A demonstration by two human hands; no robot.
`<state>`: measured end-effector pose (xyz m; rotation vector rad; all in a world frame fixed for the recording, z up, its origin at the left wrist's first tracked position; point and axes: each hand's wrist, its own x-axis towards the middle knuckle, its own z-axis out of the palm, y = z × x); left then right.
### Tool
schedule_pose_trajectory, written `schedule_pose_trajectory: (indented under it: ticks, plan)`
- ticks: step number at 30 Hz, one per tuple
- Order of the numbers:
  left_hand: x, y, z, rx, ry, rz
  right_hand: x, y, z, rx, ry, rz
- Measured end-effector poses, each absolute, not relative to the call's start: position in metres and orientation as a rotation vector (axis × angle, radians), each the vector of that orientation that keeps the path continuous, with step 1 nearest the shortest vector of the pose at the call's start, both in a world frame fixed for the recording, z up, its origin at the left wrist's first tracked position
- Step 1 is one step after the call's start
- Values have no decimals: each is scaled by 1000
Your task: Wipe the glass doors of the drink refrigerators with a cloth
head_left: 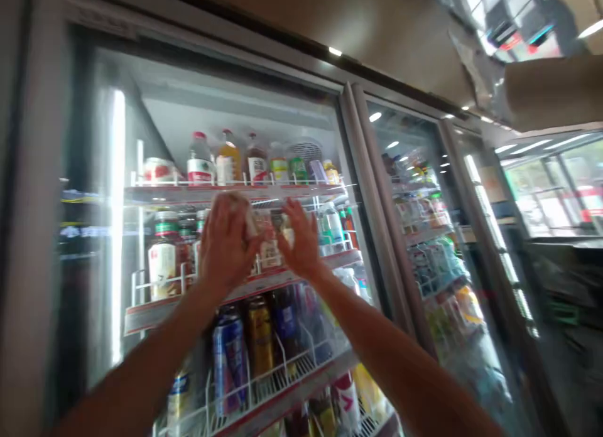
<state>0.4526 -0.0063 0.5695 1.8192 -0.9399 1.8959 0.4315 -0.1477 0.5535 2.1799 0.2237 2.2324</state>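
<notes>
My left hand is raised to the glass door of a drinks fridge. Its fingers lie over a pale, crumpled cloth, blurred and partly covered by the hand. To its right, my right hand is held up to the same glass with fingers apart and nothing in it. Whether its palm touches the glass I cannot tell. Behind the glass, bottles with white labels stand on the middle shelf, and a blue can stands on the shelf below.
Juice bottles line the top shelf. A grey door frame divides this door from a second glass door on the right. Brown cardboard juts out at upper right. Farther right are bright windows.
</notes>
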Motion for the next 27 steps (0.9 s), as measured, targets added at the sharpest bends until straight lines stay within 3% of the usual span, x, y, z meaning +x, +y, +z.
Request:
schedule_pose_trajectory:
  ticks: [2, 6, 11, 14, 17, 19, 24, 27]
  plan:
    - [454, -17, 571, 1782, -868, 2008, 444, -177, 552, 2147, 70, 2407]
    - [462, 19, 602, 1876, -858, 2134, 463, -201, 549, 2112, 97, 2384]
    - [461, 95, 644, 1685, -391, 2243, 464, -194, 545, 2070, 78, 2344]
    - [462, 55, 632, 1708, -472, 2276, 463, -194, 546, 2056, 47, 2340]
    - [467, -5, 613, 1911, -998, 2343, 459, -219, 550, 2032, 154, 2242]
    - [469, -14, 615, 1940, -1103, 2370, 456, -249, 552, 1998, 127, 2256]
    - [470, 22, 652, 1649, -473, 2359, 458, -305, 551, 1970, -76, 2408]
    - [471, -21, 639, 1716, -507, 2340, 460, -308, 549, 1953, -27, 2430]
